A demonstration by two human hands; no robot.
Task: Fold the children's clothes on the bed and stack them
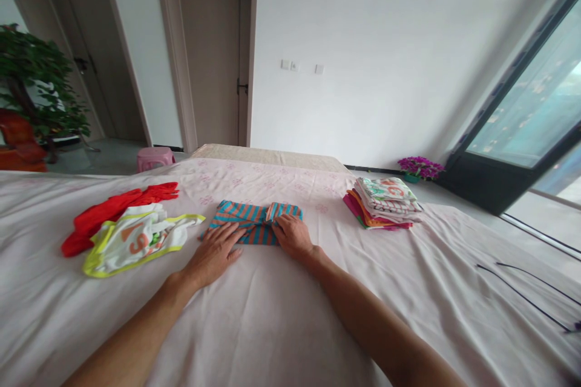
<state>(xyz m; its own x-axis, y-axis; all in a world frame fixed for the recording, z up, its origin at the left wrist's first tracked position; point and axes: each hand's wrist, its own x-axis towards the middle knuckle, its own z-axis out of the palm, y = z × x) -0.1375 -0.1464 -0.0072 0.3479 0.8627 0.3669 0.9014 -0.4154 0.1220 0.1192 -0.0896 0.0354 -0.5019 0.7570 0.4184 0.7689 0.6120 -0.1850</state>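
On the sheet [254,320], the striped cloth [256,232] looks light and floppy, so grab folds; left hand [220,247]'s flat, gripping nothing, right hand [293,234]'s curled, can't tell if pinching.

The garment [261,234], striped in 2 colours, blue and orange, lies folded into a wide, slightly rumpled strip on the pale sheet [254,314].
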